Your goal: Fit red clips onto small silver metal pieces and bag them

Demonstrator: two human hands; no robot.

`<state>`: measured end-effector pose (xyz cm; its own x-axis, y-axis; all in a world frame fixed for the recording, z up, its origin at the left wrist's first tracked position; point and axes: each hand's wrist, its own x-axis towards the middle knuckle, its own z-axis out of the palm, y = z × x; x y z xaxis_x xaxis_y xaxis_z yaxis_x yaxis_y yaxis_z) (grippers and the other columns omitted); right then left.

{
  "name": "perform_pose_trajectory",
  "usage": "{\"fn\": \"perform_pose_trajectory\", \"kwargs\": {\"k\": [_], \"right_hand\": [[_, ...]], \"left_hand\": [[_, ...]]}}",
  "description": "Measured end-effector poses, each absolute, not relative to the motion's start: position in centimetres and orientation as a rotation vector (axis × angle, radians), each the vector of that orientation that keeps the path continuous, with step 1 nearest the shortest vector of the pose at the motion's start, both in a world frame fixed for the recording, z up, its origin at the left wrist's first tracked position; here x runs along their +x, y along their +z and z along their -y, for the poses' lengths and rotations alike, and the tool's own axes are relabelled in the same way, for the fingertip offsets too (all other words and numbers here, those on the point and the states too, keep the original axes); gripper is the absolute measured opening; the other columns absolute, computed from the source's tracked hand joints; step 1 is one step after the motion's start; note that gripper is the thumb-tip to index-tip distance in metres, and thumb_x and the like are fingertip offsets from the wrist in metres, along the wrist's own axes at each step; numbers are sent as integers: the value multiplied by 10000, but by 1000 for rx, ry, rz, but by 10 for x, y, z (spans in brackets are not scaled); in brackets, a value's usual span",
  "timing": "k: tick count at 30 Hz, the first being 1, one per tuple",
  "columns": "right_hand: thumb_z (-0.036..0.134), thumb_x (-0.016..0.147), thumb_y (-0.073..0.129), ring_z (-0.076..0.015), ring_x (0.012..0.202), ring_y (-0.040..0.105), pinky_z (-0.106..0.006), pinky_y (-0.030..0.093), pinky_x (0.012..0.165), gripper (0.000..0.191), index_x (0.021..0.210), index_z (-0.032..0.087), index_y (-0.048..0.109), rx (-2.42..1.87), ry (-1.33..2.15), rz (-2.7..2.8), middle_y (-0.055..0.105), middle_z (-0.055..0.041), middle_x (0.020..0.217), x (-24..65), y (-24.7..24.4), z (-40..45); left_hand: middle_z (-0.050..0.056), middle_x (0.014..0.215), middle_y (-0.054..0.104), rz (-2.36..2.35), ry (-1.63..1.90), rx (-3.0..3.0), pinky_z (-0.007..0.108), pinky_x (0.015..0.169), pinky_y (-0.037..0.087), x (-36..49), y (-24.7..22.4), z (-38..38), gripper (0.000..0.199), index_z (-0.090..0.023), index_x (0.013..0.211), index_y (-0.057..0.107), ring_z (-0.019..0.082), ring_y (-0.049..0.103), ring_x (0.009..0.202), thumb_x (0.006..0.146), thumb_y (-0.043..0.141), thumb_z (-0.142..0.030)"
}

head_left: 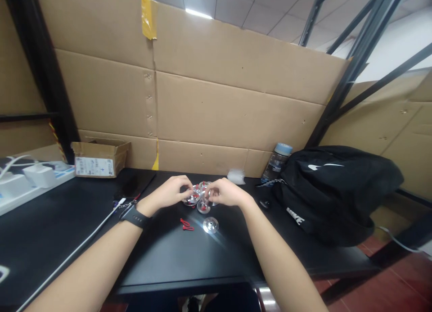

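Several clear round discs with red pieces on them (203, 207) are grouped on the black table, between and beneath my two hands. My left hand (171, 191), with a dark watch on its wrist, touches the left side of the group, thumb and fingers curved toward each other; what they hold is too small to tell. At the right side of the group my right hand (227, 192) has its fingers bent down in a pinch, and its fingertips hide what is between them. Nearer to me lie a single clear disc (210, 225) and some red looped pieces (186, 224).
A small cardboard box (97, 161) and a white power strip (60, 174) stand at the left. A white cable (81, 246) crosses the table. Behind the discs is a white wrapped item (236, 177). A bottle (276, 163) and black backpack (334, 190) stand at the right.
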<state>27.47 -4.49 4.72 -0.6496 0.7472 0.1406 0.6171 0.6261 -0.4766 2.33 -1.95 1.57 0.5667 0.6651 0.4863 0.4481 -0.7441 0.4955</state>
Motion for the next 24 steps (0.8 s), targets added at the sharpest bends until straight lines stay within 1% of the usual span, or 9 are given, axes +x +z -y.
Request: {"fn": "perform_pose_trajectory", "kwargs": {"k": [3, 6, 10, 14, 16, 19, 21, 24], "right_hand": [[221, 835, 663, -146, 740, 680, -235, 489, 698, 193, 1017, 188, 718, -950, 741, 2275, 752, -21, 858, 275, 51, 44], [306, 842, 694, -148, 705, 674, -252, 506, 693, 271, 1083, 181, 694, -892, 813, 2102, 750, -31, 835, 269, 49, 43], [347, 821, 730, -154, 724, 674, -264, 518, 701, 402, 1182, 186, 659, -826, 864, 1997, 751, -39, 864, 261, 43, 42], [382, 827, 723, -152, 715, 670, -269, 518, 697, 414, 1186, 187, 657, -803, 877, 1977, 749, -43, 868, 258, 40, 41], [389, 790, 761, -150, 726, 662, -268, 514, 701, 474, 1208, 194, 650, -785, 846, 2021, 742, -39, 878, 258, 39, 41], [383, 676, 853, -140, 755, 644, -264, 512, 719, 645, 1260, 221, 633, -780, 728, 2061, 725, -40, 988, 257, 38, 41], [385, 662, 860, -138, 777, 643, -265, 511, 748, 624, 1230, 225, 656, -788, 652, 2061, 715, -44, 1049, 255, 37, 42], [361, 712, 813, -155, 833, 659, -268, 503, 798, 480, 1148, 200, 694, -787, 579, 2075, 725, -41, 1029, 252, 36, 44]], "left_hand": [[40, 925, 712, -877, 1033, 2387, 274, 717, 479, 34, 20, 28, 143, -239, 878, 756, 198, 655, 832, 859, 653, -337], [49, 951, 703, -875, 1141, 2297, 275, 705, 485, 41, 21, 33, 168, -216, 907, 738, 192, 647, 837, 861, 663, -359], [54, 960, 689, -880, 1237, 2253, 274, 692, 475, 43, 18, 32, 167, -195, 899, 709, 187, 635, 841, 860, 665, -352], [50, 955, 674, -869, 1246, 2257, 281, 728, 474, 41, 17, 28, 173, -185, 865, 685, 180, 626, 854, 885, 638, -350], [53, 979, 666, -871, 1243, 2268, 293, 780, 482, 39, 16, 26, 165, -182, 849, 681, 183, 624, 891, 890, 631, -333], [56, 1003, 659, -867, 1226, 2288, 308, 848, 487, 38, 15, 25, 146, -182, 826, 685, 191, 621, 939, 881, 635, -307], [58, 1018, 659, -856, 1202, 2293, 308, 865, 489, 39, 14, 25, 136, -183, 820, 691, 194, 623, 957, 873, 636, -295], [58, 1024, 662, -842, 1184, 2293, 297, 855, 491, 41, 15, 27, 133, -181, 822, 694, 192, 627, 955, 871, 617, -278]]}}
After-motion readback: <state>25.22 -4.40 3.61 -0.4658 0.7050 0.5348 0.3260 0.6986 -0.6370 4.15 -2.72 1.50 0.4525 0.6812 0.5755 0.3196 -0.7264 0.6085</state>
